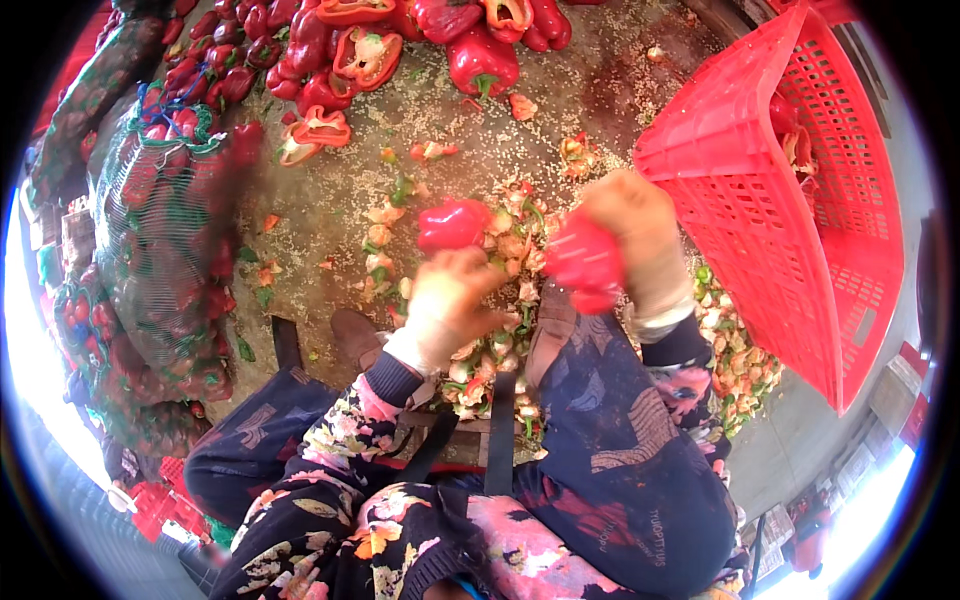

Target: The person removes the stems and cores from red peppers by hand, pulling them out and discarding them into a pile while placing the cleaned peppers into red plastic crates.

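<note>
Left fingers: the left hand point(452, 298) is curling at centre frame; whether it is pinching, I cannot tell.
Whole-looking pepper point(454, 224): lying just above those fingers, long axis running crosswise, left hand nearer.
Right fingers: the right hand point(636, 222) is closing around 1 blurred pepper point(584, 262).
Hard to see: motion is smearing the right fingertips; the red crate point(735, 190), upper right, is partly hiding its load.

On the left we see a bulging mesh sack point(150, 250) with a blue tie point(188, 92) near its top, and another sack point(125, 395) just beside it. Pale seeds point(425, 108) speckle the brown floor point(305, 215); a green leaf point(245, 348) lies near the sacks. Toward the lower-left rim we make out a red object point(155, 510), perhaps a crate.
</note>
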Demonstrator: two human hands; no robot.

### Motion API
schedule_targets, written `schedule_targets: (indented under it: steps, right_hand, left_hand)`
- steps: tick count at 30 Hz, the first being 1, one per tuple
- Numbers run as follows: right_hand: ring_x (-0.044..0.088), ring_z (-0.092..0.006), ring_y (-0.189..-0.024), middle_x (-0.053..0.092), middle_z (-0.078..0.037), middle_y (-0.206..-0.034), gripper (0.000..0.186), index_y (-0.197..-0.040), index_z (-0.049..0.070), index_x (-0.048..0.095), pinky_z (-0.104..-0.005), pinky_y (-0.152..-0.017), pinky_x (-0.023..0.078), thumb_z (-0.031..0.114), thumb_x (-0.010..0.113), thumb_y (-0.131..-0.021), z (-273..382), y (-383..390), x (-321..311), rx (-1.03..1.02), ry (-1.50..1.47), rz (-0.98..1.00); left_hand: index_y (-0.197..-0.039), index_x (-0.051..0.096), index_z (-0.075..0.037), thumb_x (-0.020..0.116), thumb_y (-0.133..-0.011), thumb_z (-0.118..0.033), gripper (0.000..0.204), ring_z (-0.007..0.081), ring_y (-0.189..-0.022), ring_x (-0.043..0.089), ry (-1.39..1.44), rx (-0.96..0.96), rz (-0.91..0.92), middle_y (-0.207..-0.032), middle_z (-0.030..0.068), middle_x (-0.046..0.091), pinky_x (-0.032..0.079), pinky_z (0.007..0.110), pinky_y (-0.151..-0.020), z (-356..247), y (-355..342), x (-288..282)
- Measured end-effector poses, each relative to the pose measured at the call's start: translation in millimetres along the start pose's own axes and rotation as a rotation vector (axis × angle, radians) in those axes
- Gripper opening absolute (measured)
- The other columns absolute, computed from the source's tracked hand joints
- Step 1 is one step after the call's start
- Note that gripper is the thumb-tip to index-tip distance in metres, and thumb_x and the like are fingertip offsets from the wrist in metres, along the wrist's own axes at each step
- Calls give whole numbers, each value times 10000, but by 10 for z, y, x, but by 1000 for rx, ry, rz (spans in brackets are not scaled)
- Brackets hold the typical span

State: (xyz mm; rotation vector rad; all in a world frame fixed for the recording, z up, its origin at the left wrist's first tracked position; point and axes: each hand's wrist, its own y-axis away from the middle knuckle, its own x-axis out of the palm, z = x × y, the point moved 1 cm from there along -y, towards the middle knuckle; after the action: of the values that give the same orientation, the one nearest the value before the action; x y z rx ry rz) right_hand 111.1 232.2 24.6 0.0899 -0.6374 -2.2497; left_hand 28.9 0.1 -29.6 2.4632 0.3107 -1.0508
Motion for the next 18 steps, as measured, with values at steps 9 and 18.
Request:
schedule_targets:
  steps: [9, 18]
  right_hand:
    - [592, -123, -682, 630, -51, -772, 126, -839, 18, 681, -252, -604, 452, 78, 791, -845, 823, 404, -60, -758, 361, -442]
    - [706, -259, -989, 729, -133, -1112, 323, -1128, -14, 712, -344, -884, 561, -27, 774, -812, 765, 457, -210, -972, 928, -575]
  left_hand:
    - [-1276, 594, -117, 830, -751, -361, 625, 398, -1167, 552, -198, -401, -452, -1237, 172, 620, 460, 562, -918, 645, -436, 311]
    - [-1382, 549, 14, 508, -1054, -402, 531, 316, -1165, 665, 2219, -400, -249, -1262, 181, 675, 524, 478, -1035, 411, -431, -243]
